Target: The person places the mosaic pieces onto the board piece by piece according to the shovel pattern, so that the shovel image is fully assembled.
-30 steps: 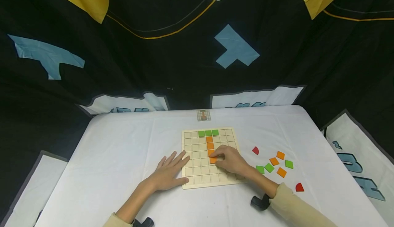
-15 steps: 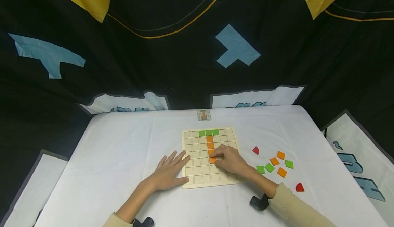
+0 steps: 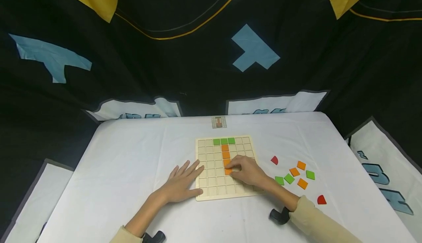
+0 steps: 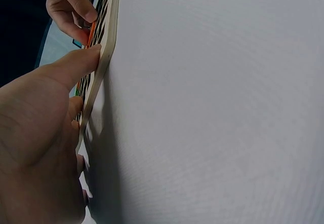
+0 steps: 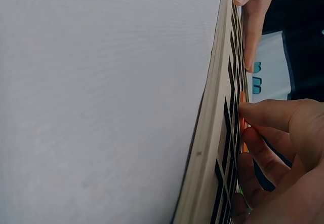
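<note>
The lowest orange tile (image 3: 228, 172) lies on the board (image 3: 230, 197), at the near end of a column, with three more orange tiles (image 3: 225, 154) above it. The right hand (image 3: 248, 170) has thumb and fingertips pinched on that lowest one. Three green tiles (image 3: 224, 141) sit in a row across the column's far end. The left hand (image 3: 182, 186) spreads its fingers, straight and apart, with thumb and some fingertips on the board's left edge. To the right lie loose orange squares (image 3: 302, 183), green squares (image 3: 289, 178) and two red pieces (image 3: 321, 200). A small card (image 3: 219, 122) lies beyond the board on the white cloth (image 3: 138, 151).
</note>
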`<act>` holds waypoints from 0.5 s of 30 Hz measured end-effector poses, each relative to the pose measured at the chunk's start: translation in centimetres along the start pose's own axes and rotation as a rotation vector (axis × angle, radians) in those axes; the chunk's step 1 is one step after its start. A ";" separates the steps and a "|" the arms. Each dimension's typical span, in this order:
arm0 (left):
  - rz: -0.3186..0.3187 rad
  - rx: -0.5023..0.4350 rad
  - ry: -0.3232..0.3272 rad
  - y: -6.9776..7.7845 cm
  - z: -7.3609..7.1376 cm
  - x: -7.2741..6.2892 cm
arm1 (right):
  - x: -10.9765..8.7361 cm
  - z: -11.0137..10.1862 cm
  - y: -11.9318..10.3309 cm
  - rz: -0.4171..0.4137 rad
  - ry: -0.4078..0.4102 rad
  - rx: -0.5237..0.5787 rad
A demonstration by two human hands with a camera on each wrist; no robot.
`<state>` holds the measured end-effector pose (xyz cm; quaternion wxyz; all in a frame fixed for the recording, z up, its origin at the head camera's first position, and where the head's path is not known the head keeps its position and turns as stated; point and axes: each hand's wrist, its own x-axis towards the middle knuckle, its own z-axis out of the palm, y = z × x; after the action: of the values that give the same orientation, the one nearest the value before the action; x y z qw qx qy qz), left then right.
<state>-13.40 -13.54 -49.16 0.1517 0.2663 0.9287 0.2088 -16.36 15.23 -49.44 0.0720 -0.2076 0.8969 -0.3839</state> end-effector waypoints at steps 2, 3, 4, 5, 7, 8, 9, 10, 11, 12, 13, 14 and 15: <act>0.000 0.000 0.000 0.0 0.0 0.1 | -0.1 -0.1 0.2 0.005 -0.004 0.005; 0.001 0.001 0.000 0.0 0.0 0.1 | -0.1 -0.2 0.3 0.005 -0.005 0.007; 0.000 0.003 0.000 0.0 0.0 0.1 | -0.2 -0.2 0.3 0.005 -0.004 0.007; 0.000 0.002 0.000 0.0 0.0 0.1 | -0.3 -0.3 0.4 0.001 -0.003 0.008; -0.002 0.001 0.000 0.0 0.0 0.1 | -0.5 -0.4 0.6 -0.003 0.004 0.004; -0.003 0.001 -0.001 0.0 0.0 0.1 | -0.6 -0.5 0.7 -0.002 0.011 0.006; -0.003 0.000 0.000 0.0 0.0 0.1 | -0.8 -0.7 0.8 -0.002 0.018 0.010; -0.004 -0.001 0.000 0.0 0.0 0.1 | -0.9 -0.9 0.9 -0.002 0.029 0.011; -0.003 -0.002 0.001 0.0 0.0 0.0 | -1.1 -1.2 1.1 -0.001 0.039 0.014; -0.003 -0.004 0.001 0.0 0.0 0.0 | -1.4 -1.5 1.3 0.002 0.053 0.020; -0.003 -0.005 0.002 0.0 0.0 0.0 | -1.6 -1.9 1.5 0.006 0.068 0.024; -0.004 -0.004 0.000 0.0 0.0 0.0 | -1.9 -2.3 1.7 0.008 0.084 0.026; -0.005 -0.004 0.000 0.0 0.0 0.0 | -2.2 -2.8 2.0 0.003 0.100 0.026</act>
<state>-13.36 -13.50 -49.17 0.1530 0.2639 0.9288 0.2104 -15.78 19.24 -49.00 0.0306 -0.1859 0.8946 -0.4052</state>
